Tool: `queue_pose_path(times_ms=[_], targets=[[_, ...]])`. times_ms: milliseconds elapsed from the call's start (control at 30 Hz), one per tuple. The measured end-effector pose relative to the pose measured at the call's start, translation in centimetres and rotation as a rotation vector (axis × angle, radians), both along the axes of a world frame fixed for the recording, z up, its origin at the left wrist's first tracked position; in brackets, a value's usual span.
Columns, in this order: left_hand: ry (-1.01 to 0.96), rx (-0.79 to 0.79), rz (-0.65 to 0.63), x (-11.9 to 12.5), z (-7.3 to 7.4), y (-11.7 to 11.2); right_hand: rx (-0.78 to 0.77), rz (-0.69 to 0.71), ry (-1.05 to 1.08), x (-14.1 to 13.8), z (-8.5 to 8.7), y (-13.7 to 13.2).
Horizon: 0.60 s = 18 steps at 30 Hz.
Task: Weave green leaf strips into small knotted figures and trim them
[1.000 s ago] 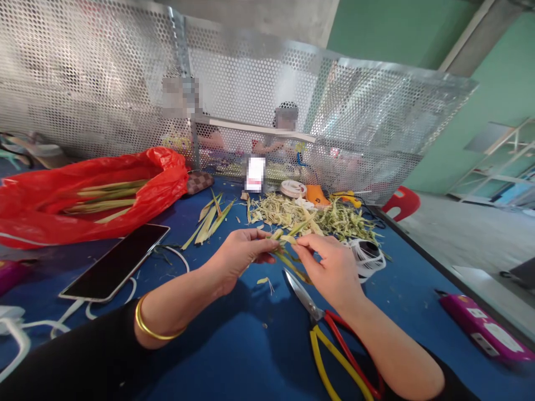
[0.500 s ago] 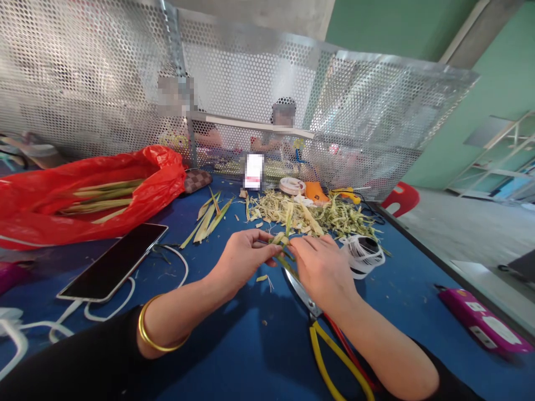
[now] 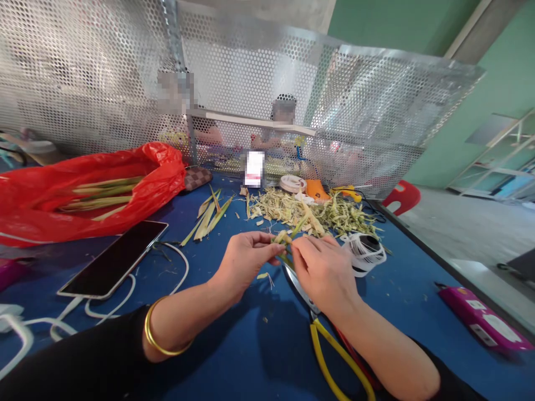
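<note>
Your blue desk (image 3: 234,356) stands before a perforated metal screen (image 3: 251,67), with a green wall (image 3: 397,28) beyond it. Nearest you on the desk lie the scissors (image 3: 304,292), blades pointing away, the yellow handle in view and the red one partly hidden under your right forearm. Just beyond their tips is the folded leaf piece (image 3: 283,238), held up between your two hands. Your left hand (image 3: 246,259), left of the scissors, has its grip closed to a pinch, thumb and fingers on the leaf piece. Your right hand (image 3: 326,273), over the scissors, brings its fingertips to the right end of the leaf piece; its own knuckles cover that grip, so you cannot tell how tightly it is closed. Left of the scissors lies a dark-screened phone (image 3: 115,260) with a white cable; right of them, a purple packet (image 3: 485,320). Past the scissors on the right sits a spool of white band (image 3: 363,255). Farther off, beyond the scissors, spread leaf trimmings (image 3: 288,209), with loose leaf strips (image 3: 208,220) to their left. Beyond and far left of the scissors, a red plastic bag (image 3: 163,167) lies open around long leaves (image 3: 102,195).
</note>
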<state>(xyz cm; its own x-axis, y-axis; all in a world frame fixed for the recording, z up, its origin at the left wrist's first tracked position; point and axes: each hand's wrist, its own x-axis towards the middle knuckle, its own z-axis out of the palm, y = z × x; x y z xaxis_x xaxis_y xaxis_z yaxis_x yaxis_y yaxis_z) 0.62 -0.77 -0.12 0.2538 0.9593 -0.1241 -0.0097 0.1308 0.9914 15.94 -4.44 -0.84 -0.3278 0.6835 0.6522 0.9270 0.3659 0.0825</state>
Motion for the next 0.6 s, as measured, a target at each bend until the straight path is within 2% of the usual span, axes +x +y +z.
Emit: queue_pose_path(times_ms=[133, 267, 367, 500, 600], targets=[[0.000, -0.009, -0.047, 0.1, -0.4, 0.1, -0.024, 0.039, 0.039, -0.1, -0.1, 0.2], [0.027, 0.099, -0.100, 0.0, -1.0, 0.4, -0.079, 0.052, 0.257, 0.0, -0.2, 0.4], [0.137, 0.219, -0.168, -0.2, -1.1, 0.3, -0.248, 0.037, 0.440, 0.3, -0.1, 0.6], [0.365, 0.391, -0.186, -0.6, -0.8, -0.1, -0.583, 0.035, 0.590, 0.9, 0.4, 1.1], [0.421, 0.428, -0.211, -0.8, -0.7, -0.1, -0.669, 0.074, 0.670, 1.2, 0.7, 1.5]])
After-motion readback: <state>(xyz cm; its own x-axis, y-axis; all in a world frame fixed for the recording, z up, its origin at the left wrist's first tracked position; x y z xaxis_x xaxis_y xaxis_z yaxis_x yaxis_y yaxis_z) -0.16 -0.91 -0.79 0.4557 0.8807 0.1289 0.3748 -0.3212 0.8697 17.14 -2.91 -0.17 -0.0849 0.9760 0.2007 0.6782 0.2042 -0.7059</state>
